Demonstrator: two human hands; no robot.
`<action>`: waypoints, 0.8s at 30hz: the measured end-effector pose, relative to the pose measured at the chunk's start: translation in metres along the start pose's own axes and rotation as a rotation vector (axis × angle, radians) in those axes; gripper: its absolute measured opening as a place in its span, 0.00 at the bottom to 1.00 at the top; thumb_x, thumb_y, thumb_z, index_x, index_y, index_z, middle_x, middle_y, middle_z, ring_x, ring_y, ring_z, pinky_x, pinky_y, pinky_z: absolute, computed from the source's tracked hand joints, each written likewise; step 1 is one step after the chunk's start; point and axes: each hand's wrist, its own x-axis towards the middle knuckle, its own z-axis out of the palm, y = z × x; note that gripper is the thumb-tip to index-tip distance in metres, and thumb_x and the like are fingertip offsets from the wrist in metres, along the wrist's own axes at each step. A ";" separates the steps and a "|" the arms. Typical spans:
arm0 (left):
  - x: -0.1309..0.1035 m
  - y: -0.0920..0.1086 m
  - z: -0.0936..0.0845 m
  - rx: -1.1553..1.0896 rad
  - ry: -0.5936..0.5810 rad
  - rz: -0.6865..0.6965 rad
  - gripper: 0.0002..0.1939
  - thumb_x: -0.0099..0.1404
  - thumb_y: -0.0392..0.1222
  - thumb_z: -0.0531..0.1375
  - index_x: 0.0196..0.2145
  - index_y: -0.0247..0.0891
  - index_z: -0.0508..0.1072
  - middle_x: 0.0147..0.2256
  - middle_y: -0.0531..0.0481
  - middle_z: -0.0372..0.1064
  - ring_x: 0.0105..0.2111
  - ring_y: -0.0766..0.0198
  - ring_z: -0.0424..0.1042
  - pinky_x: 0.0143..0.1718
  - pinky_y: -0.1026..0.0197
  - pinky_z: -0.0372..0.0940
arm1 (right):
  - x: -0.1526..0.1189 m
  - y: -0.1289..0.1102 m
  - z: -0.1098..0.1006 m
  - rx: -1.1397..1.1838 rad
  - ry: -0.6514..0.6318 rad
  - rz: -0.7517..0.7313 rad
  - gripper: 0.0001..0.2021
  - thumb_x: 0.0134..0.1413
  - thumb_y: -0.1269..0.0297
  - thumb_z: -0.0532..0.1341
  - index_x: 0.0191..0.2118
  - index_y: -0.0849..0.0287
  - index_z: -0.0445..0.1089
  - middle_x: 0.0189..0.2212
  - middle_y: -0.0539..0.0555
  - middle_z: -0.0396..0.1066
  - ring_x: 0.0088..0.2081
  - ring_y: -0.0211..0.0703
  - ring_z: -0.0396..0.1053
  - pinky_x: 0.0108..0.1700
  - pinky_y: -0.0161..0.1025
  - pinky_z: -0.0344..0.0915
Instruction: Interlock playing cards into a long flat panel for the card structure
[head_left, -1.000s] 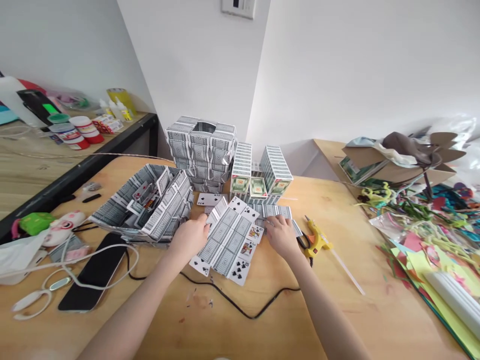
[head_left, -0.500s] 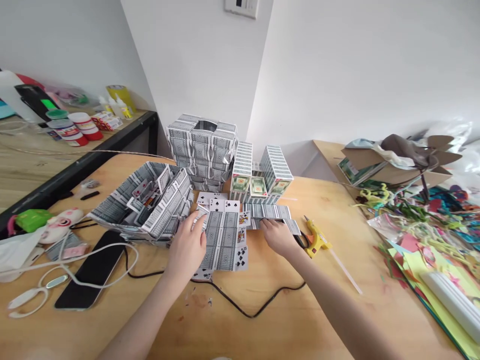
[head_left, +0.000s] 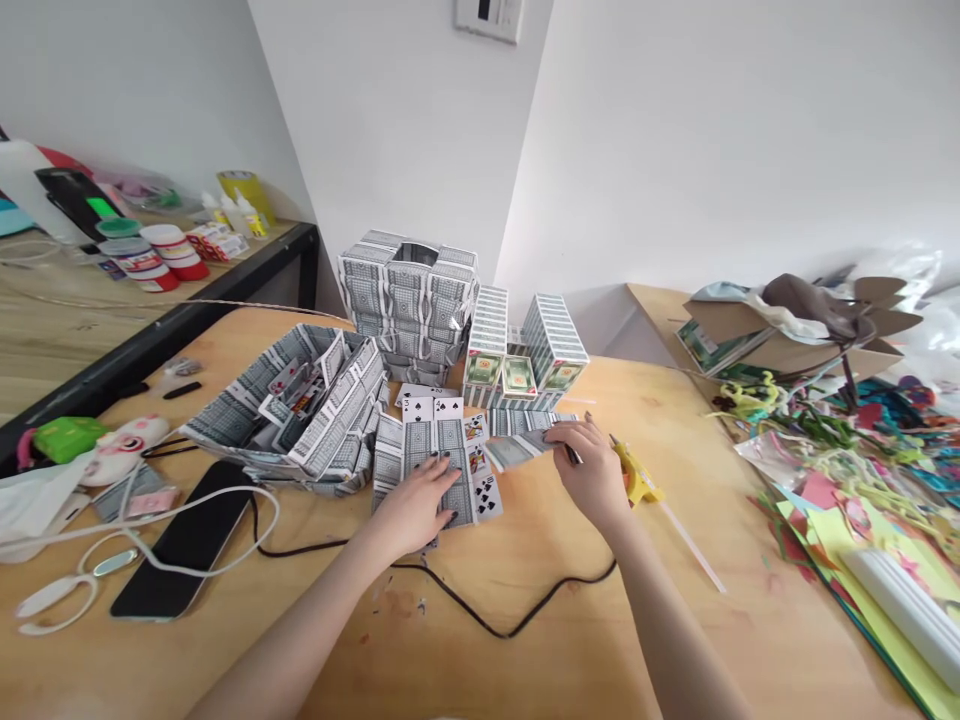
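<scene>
My left hand lies with its fingers spread on a flat panel of joined playing cards, whose backs are grey patterned. Face-up cards stick out along the panel's top and right edges. To the right, my right hand is closed on the right end of a strip of playing cards, which is tilted and slightly blurred. Behind that strip lies another row of cards. A small dark thing shows under the right fingers; I cannot tell what it is. The yellow glue gun sits just right of this hand.
A card-built basket with loose cards stands left, a taller card structure behind. Stacked card boxes stand at the back. A phone and white cable lie left. A black cord crosses the front. Craft scraps cover the right.
My left hand has moved right and down onto the card panel, which has shifted slightly. My right hand has moved right, and the strip of playing cards now lies at a slant.
</scene>
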 end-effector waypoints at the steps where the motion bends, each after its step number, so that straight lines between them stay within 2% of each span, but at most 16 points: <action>1: 0.000 0.000 0.000 -0.005 -0.015 0.006 0.28 0.57 0.39 0.54 0.57 0.38 0.59 0.60 0.45 0.48 0.60 0.54 0.46 0.59 0.52 0.49 | -0.003 -0.002 0.000 0.054 0.061 -0.007 0.10 0.50 0.73 0.53 0.29 0.54 0.70 0.34 0.51 0.72 0.43 0.45 0.66 0.53 0.49 0.55; 4: 0.000 0.000 -0.001 -0.026 -0.045 0.042 0.30 0.55 0.38 0.56 0.57 0.40 0.58 0.60 0.47 0.48 0.61 0.56 0.45 0.59 0.53 0.48 | -0.014 -0.009 0.006 0.191 0.158 0.057 0.11 0.49 0.72 0.54 0.24 0.53 0.71 0.46 0.52 0.67 0.55 0.49 0.56 0.55 0.54 0.51; 6: -0.001 -0.001 -0.003 -0.037 -0.055 0.059 0.31 0.54 0.38 0.57 0.56 0.40 0.59 0.60 0.47 0.48 0.61 0.56 0.45 0.59 0.54 0.48 | -0.024 -0.010 0.015 0.324 0.120 0.180 0.11 0.48 0.71 0.54 0.23 0.54 0.72 0.54 0.51 0.60 0.57 0.50 0.54 0.54 0.51 0.55; 7: -0.001 -0.001 -0.003 -0.040 -0.057 0.063 0.31 0.54 0.38 0.57 0.56 0.40 0.59 0.60 0.47 0.48 0.61 0.56 0.45 0.59 0.54 0.48 | -0.030 -0.010 0.021 0.415 0.083 0.257 0.12 0.47 0.70 0.53 0.23 0.55 0.72 0.54 0.52 0.61 0.54 0.49 0.58 0.52 0.49 0.57; 8: -0.001 -0.001 -0.003 -0.044 -0.059 0.067 0.31 0.54 0.38 0.57 0.56 0.41 0.59 0.60 0.47 0.48 0.61 0.57 0.45 0.59 0.54 0.48 | -0.035 -0.008 0.028 0.517 0.030 0.346 0.11 0.47 0.70 0.53 0.24 0.55 0.72 0.51 0.53 0.64 0.50 0.48 0.63 0.48 0.46 0.60; 10: -0.002 -0.001 -0.004 -0.053 -0.061 0.072 0.31 0.54 0.38 0.57 0.56 0.41 0.58 0.61 0.47 0.48 0.61 0.57 0.45 0.59 0.54 0.49 | -0.044 -0.003 0.041 0.653 -0.077 0.515 0.10 0.45 0.69 0.53 0.24 0.56 0.72 0.37 0.54 0.72 0.38 0.44 0.68 0.40 0.41 0.64; 12: -0.003 -0.001 -0.005 -0.055 -0.068 0.078 0.30 0.55 0.38 0.56 0.56 0.40 0.58 0.61 0.47 0.48 0.61 0.57 0.45 0.58 0.54 0.49 | -0.051 0.002 0.052 0.755 -0.148 0.643 0.09 0.44 0.67 0.54 0.26 0.57 0.72 0.27 0.51 0.72 0.28 0.40 0.66 0.32 0.37 0.62; 15: -0.002 0.001 -0.009 -0.036 -0.089 0.067 0.29 0.56 0.38 0.55 0.56 0.38 0.59 0.60 0.46 0.50 0.60 0.57 0.47 0.58 0.55 0.49 | -0.055 0.006 0.062 0.903 -0.172 0.824 0.09 0.44 0.64 0.55 0.29 0.59 0.72 0.19 0.48 0.67 0.21 0.36 0.61 0.24 0.34 0.57; 18: 0.002 0.006 -0.015 -0.001 -0.091 0.068 0.27 0.56 0.39 0.55 0.55 0.39 0.61 0.58 0.45 0.54 0.59 0.55 0.51 0.57 0.55 0.52 | -0.051 0.005 0.065 0.971 -0.104 0.856 0.10 0.42 0.60 0.61 0.31 0.59 0.70 0.23 0.49 0.69 0.24 0.38 0.64 0.26 0.34 0.59; 21: 0.012 0.013 -0.017 0.051 -0.051 0.050 0.24 0.56 0.40 0.56 0.52 0.40 0.64 0.53 0.44 0.59 0.54 0.52 0.58 0.51 0.54 0.58 | -0.041 0.002 0.067 1.039 -0.004 0.830 0.21 0.36 0.58 0.67 0.40 0.57 0.66 0.31 0.51 0.72 0.31 0.42 0.68 0.34 0.37 0.63; 24: 0.024 0.019 -0.011 0.065 0.011 0.031 0.25 0.59 0.42 0.54 0.54 0.39 0.61 0.53 0.41 0.57 0.53 0.50 0.58 0.50 0.52 0.59 | -0.031 0.004 0.072 1.128 -0.047 0.838 0.25 0.36 0.56 0.67 0.43 0.58 0.65 0.32 0.53 0.73 0.33 0.45 0.69 0.36 0.41 0.65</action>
